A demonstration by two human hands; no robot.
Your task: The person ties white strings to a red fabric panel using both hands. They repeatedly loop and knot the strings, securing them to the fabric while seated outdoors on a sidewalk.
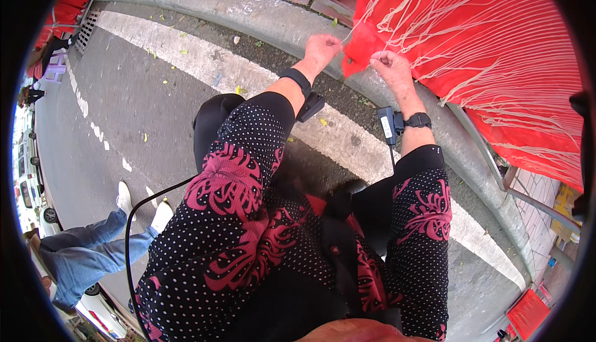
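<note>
A large red cloth [503, 53] is spread before me, lined with many rows of pale cord [517, 34]. Loose cord ends hang in bunches along its near edge. My left hand [322, 49], slightly blurred, pinches a pale cord [357, 24] that runs up onto the cloth. At the cloth's corner, my right hand [393, 66] has thumb and forefinger closed on a thin cord end. Between the two hands hangs a red cloth flap [357, 53] with a small dark spot. Each wrist wears a black strap with a small box.
Metal frame bars [482, 149] run under the cloth, beside the stone kerb [209, 14]. A black cable [129, 230] loops at my left. A person in jeans [93, 249] is on the road behind, near parked cars [30, 188]. A purple stool [56, 68] stands farther off.
</note>
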